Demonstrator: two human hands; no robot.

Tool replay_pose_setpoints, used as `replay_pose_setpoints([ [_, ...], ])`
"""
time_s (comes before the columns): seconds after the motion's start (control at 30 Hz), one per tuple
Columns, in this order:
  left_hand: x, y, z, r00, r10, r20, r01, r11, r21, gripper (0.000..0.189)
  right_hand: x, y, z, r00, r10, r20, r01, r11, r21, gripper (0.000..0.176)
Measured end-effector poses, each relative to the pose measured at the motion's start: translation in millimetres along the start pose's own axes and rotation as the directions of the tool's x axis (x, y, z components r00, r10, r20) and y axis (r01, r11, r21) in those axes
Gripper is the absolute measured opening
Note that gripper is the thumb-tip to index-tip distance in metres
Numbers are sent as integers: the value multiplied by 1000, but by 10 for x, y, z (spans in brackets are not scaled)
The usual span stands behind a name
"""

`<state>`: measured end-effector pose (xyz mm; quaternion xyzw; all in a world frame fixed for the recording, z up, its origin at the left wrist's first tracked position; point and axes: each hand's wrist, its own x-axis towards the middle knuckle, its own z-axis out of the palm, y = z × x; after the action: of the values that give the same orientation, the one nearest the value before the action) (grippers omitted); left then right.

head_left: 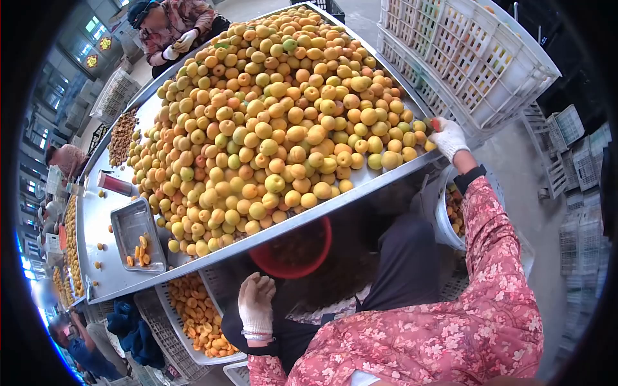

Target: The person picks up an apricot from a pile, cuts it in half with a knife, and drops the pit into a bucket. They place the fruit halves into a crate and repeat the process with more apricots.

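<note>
My right hand (450,139), in a white knit glove, is at the right corner of the metal table, beside the edge of a big apricot heap (257,141). Its fingers are closed on a small red object (436,124), mostly covered by the glove. Over my lap, my left hand (256,306) is also gloved, with its fingers loosely extended and nothing in it. The apricots are whole, yellow to orange. On the left part of the table (96,238) lies a metal tray (137,233) with several apricot halves.
Below the table are a red basin (293,251) and a white crate of apricot halves (199,315). A white bucket (444,215) stands by my right arm, under stacked crates (470,58). Pits (122,138) lie across the table near a gloved co-worker (174,29).
</note>
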<state>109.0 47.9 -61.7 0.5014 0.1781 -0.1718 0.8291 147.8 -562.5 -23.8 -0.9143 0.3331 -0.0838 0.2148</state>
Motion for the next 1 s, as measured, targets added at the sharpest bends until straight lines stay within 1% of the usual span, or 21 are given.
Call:
replay_pose_setpoints([
  [0.03, 7, -39, 3, 1000, -4, 0, 4, 1000, 0, 33, -13, -63, -3, 997, -34, 75, 38, 998, -50, 49],
  [0.07, 8, -80, 10, 1000, -28, 13, 28, 1000, -8, 33, -65, -202, -17, 994, -17, 106, 30, 992, -122, 46],
  [0.1, 6, -112, 21, 999, -48, 25, 49, 999, -16, 32, -53, -264, 14, 994, -18, 107, 31, 992, -122, 46],
  [0.17, 1, -146, 55, 998, -58, 33, 59, 998, -24, 34, -6, -356, 67, 975, 29, 219, 51, 935, -352, 41],
  [0.2, -5, -153, 74, 997, -75, 35, 75, 997, -13, 34, 30, -283, 162, 985, -23, 174, 89, 920, -382, 37],
  [0.33, -40, -153, 114, 996, -86, 24, 85, 996, 31, 32, 100, -221, 285, 989, -76, 128, 120, 918, -378, 34],
  [0.43, -66, -121, 203, 997, -79, 13, 78, 995, 58, 32, 66, -213, 226, 992, -60, 110, 96, 925, -368, 35],
  [0.47, -80, -98, 244, 996, -83, 6, 83, 994, 71, 32, 36, -206, 167, 993, -56, 105, 84, 954, -287, 40],
  [0.5, -89, -87, 276, 997, -77, 5, 77, 995, 66, 32, 32, -180, 154, 993, -63, 102, 90, 954, -287, 40],
  [0.57, -112, -75, 332, 996, -80, 44, 77, 995, 68, 31, 31, -60, 195, 999, 37, -3, -37, 999, -17, 45],
  [0.6, -123, -80, 356, 996, -75, 47, 72, 995, 63, 31, 33, -2, 205, 999, 27, -25, -25, 996, 86, 48],
  [0.63, -137, -92, 379, 995, -72, 75, 67, 995, 70, 31, 42, 55, 202, 999, 21, -31, -18, 996, 85, 48],
  [0.7, -171, -126, 409, 993, -55, 101, 48, 996, 70, 31, -38, -50, 126, 1000, 11, 29, -11, 1000, 7, 48],
  [0.73, -188, -153, 411, 991, -71, 109, 62, 995, 81, 31, -25, -39, 161, 1000, -16, 21, 17, 1000, -27, 46],
  [0.77, -205, -179, 413, 989, -87, 116, 76, 993, 94, 31, -39, -85, 165, 999, -27, 19, 28, 999, -22, 46],
  [0.83, -263, -203, 436, 989, -78, 125, 70, 995, 71, 30, -65, -178, 193, 1000, -1, 7, 2, 991, -135, 47],
  [0.87, -308, -195, 454, 989, -95, 117, 85, 993, 88, 29, -67, -200, 214, 1000, 11, -3, -11, 990, -141, 51],
  [0.9, -350, -189, 456, 988, -115, 107, 103, 989, 104, 28, -90, -195, 214, 1000, 7, 0, -7, 991, -137, 51],
  [0.93, -375, -199, 439, 988, -114, 106, 103, 989, 104, 27, -125, -173, 195, 999, 34, 2, -34, 996, 81, 49],
  [0.97, -392, -196, 433, 988, -111, 104, 101, 990, 99, 27, -169, -184, 157, 998, 59, 9, -59, 955, 292, 47],
  [1.0, -408, -196, 433, 989, -111, 100, 101, 990, 103, 26, -230, -194, 127, 999, 53, 9, -53, 956, 288, 47],
])
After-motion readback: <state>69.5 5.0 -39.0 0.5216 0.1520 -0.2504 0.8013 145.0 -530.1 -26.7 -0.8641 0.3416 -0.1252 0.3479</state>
